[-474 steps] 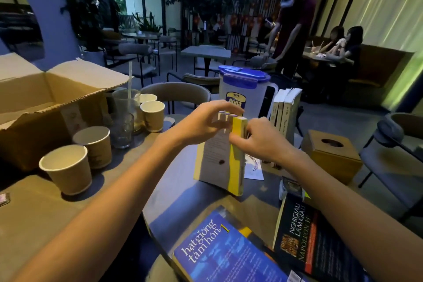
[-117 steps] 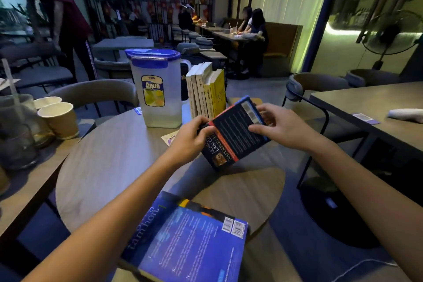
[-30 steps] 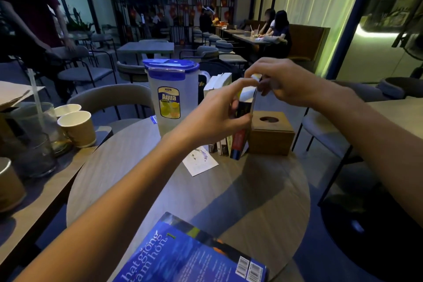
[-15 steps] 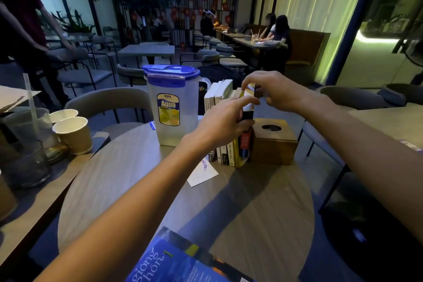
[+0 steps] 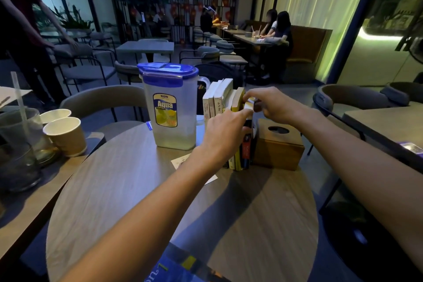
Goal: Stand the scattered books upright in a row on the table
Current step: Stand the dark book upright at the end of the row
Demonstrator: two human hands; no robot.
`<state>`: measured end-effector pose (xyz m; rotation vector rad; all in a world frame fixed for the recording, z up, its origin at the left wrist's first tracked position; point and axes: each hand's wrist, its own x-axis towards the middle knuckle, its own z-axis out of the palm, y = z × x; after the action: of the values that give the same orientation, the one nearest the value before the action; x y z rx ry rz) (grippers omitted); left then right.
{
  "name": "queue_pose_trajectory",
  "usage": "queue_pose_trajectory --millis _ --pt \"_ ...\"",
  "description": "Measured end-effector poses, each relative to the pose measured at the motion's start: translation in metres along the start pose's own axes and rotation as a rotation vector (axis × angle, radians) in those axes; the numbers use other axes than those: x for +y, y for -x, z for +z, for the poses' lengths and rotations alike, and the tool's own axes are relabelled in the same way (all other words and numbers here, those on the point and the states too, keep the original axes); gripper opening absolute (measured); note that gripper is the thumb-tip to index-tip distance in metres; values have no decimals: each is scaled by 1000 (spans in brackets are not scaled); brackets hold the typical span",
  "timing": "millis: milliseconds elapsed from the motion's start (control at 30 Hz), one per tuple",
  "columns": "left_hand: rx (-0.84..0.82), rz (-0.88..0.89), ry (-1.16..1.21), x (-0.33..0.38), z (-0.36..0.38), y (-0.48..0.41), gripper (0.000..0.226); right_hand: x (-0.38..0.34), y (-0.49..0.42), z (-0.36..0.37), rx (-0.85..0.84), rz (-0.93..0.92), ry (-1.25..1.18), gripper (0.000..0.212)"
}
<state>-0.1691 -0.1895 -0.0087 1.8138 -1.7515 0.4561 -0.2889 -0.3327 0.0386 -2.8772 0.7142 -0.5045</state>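
Note:
A row of upright books (image 5: pixel 217 101) stands on the round wooden table (image 5: pixel 128 190), between a clear jug and a wooden box. The rightmost one is a dark book (image 5: pixel 246 149) with a red spine, standing against the box. My left hand (image 5: pixel 225 135) presses on its spine side from the front. My right hand (image 5: pixel 267 104) pinches its top edge from the right. A blue book (image 5: pixel 174 270) lies flat at the table's near edge, partly cut off by the frame.
A clear jug with a blue lid (image 5: pixel 170 107) stands left of the row. A wooden tissue box (image 5: pixel 278 146) stands right of it. Paper cups (image 5: pixel 66 135) and glasses (image 5: pixel 18 146) sit on the left table. A paper slip (image 5: pixel 183 162) lies by the jug.
The dark book has come down from a tilt to stand upright at the right end of the row. Both hands have stayed on it, lowering slightly.

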Motion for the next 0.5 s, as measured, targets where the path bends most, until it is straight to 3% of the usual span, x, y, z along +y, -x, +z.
queue_pose_trajectory --millis 133,500 --pt "-6 -62 95 0 3 2 43 3 1 5 11 43 -54 38" --pt "32 -14 130 -7 0 6 39 4 -1 4 5 96 -84 34"
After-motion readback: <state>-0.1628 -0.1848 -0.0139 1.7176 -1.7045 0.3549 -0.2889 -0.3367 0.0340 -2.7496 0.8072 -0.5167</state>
